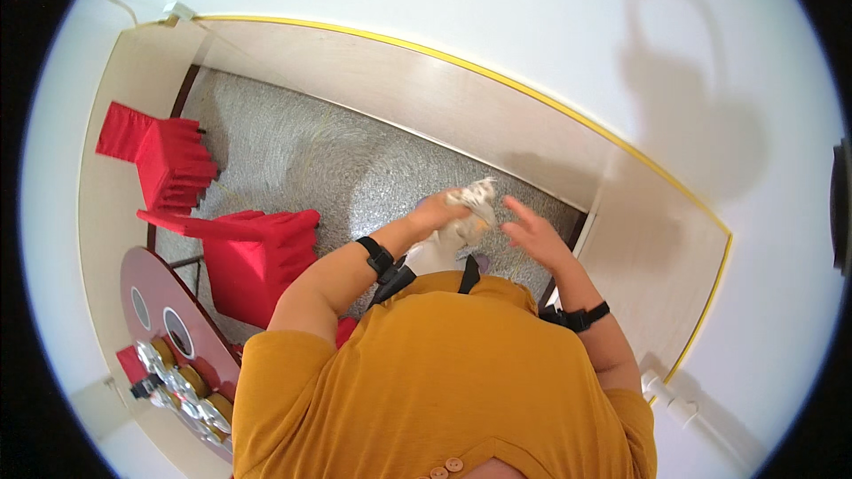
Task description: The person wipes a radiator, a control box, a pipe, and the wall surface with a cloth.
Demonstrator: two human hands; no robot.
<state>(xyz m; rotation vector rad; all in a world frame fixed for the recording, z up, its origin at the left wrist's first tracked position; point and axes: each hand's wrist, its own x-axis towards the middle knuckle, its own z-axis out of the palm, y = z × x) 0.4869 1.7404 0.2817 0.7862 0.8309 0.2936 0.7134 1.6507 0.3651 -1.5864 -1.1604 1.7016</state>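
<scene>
My left hand (436, 214) holds a crumpled off-white cloth-like thing (476, 194) with darker marks, frayed at its top edge. Beige and whitish material (459, 234) hangs under that hand; blur hides whether it is the same piece. To the right of it, my right hand (536, 236) is raised with its fingers apart, holding nothing. A small gap separates its fingertips from the cloth-like thing. Black straps with small devices circle both wrists.
Two chairs with red covers, one farther (160, 163) and one nearer (256, 259), stand to my left. Beside them is a dark red round table (150, 273) bearing several silver-topped containers (176, 379). Yellow trim (466, 66) edges the wall panels ahead; a white pipe (669, 399) is at right.
</scene>
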